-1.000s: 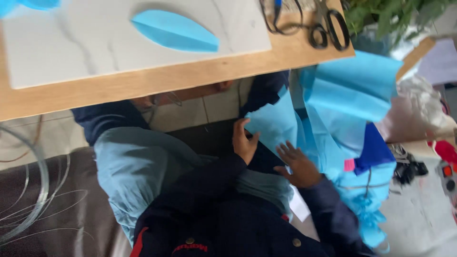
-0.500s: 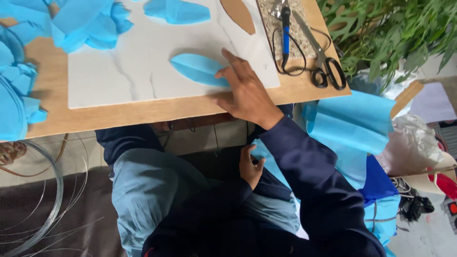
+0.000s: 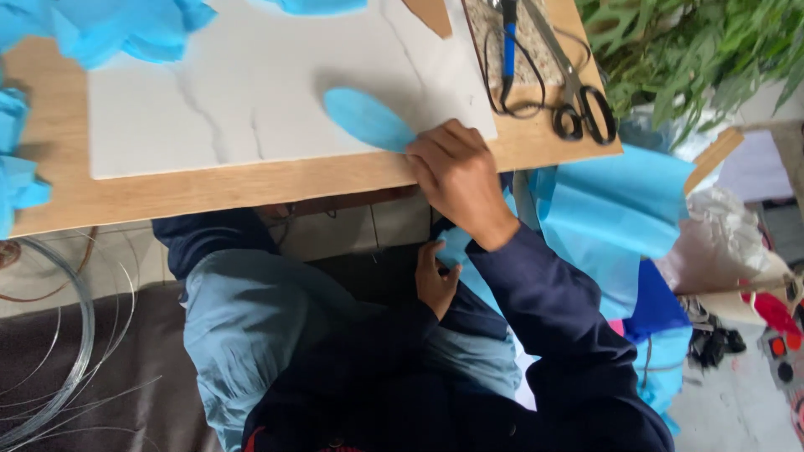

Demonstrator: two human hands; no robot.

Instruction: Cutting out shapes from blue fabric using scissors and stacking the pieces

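A leaf-shaped piece of blue paper [image 3: 367, 119] lies flat on a white marbled board [image 3: 251, 100], and the person's right hand [image 3: 456, 172] rests on its near end, fingers [image 3: 435, 144] curled down over the tip; whether they pinch the paper or only press on it cannot be told from this view. The left hand [image 3: 435, 276] sits lower, below the table edge at the lap, closed on a fold of the same blue paper [image 3: 456, 247]. The step in hand looks like taking up or placing a cut shape at the board's near edge, and the next move would seem to call for a light grip, since the thin sheet could crease or slide. To the right of the right hand, past the board's edge, a pair of black-handled scissors [image 3: 578, 105] and a blue-handled tool [image 3: 508, 33] with its dark cord lie on the wooden table [image 3: 209, 192]. Further right and lower, large sheets of blue paper [image 3: 611, 209] hang beside the person's arm. Far to the left of the grip, crumpled blue paper [image 3: 126, 29] is heaped at the board's far corner. No bowl, box or tray shows plainly; the cut pieces lie loose on the board.
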